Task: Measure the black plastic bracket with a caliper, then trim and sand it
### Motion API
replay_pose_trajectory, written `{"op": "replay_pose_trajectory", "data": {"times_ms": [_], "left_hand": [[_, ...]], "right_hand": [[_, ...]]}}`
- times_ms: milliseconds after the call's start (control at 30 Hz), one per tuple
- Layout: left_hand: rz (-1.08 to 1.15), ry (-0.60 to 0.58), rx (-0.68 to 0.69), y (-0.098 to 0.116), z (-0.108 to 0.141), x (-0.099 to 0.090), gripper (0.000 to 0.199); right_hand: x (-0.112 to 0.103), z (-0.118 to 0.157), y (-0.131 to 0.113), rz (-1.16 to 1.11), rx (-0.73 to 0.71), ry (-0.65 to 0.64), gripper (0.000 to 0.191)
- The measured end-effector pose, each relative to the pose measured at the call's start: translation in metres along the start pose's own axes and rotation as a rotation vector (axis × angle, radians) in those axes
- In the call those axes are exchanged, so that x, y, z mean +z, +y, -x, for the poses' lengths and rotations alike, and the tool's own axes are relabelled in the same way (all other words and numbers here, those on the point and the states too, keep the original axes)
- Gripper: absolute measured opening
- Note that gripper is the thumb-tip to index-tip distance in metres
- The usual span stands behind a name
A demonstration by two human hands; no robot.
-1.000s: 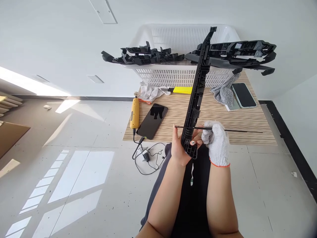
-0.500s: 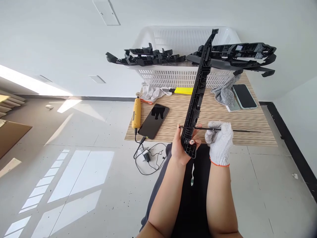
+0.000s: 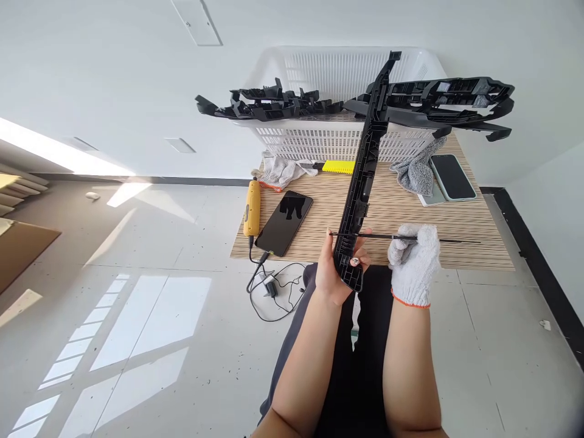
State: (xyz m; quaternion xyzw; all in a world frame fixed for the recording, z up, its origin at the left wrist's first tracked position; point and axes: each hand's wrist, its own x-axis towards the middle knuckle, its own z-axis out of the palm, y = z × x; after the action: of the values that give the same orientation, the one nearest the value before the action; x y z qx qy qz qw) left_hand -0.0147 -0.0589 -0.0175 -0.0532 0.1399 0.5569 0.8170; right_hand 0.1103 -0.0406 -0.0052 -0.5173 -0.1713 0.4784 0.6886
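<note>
My bare left hand (image 3: pixel 335 274) is closed around the lower end of a long black plastic trim piece (image 3: pixel 365 164), which slants up and away over the table. A thin black strip (image 3: pixel 378 236) crosses that end sideways, its left tip at my left thumb. My right hand (image 3: pixel 414 261), in a white knit glove with an orange cuff, pinches the strip to the right of the trim piece. The strip's thin tail sticks out to the right beyond the glove. Whether the strip is fixed to the trim piece, I cannot tell.
Behind, a white plastic basket (image 3: pixel 310 143) bears several black plastic parts (image 3: pixel 274 106). On the striped table (image 3: pixel 314 243) lie a yellow tool (image 3: pixel 252 208) with a cable, a black phone (image 3: pixel 285 222), a white glove (image 3: pixel 279 171), a yellow-handled knife (image 3: pixel 337 166), a grey glove (image 3: pixel 415 173) and another phone (image 3: pixel 452 176).
My gloved right hand has slid a little to the right along the strip, away from the trim piece. My left hand and the trim piece have hardly moved.
</note>
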Motion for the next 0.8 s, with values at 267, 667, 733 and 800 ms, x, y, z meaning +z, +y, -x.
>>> {"op": "replay_pose_trajectory", "data": {"times_ms": [267,667,733,800], "left_hand": [[-0.113,0.184,0.159,-0.015,-0.005,0.005,0.065],[-0.197,0.215,0.213,-0.01,-0.007,0.0,0.046],[-0.202,0.218,0.198,-0.009,-0.006,0.001,0.05],[-0.197,0.204,0.185,-0.006,-0.004,0.002,0.054]], "right_hand": [[0.005,0.005,-0.004,0.057,0.036,0.05,0.034],[0.002,0.007,-0.004,0.102,0.06,0.114,0.039],[0.001,0.006,-0.003,0.101,0.061,0.087,0.042],[0.0,0.006,-0.004,0.105,0.064,0.04,0.043]]}}
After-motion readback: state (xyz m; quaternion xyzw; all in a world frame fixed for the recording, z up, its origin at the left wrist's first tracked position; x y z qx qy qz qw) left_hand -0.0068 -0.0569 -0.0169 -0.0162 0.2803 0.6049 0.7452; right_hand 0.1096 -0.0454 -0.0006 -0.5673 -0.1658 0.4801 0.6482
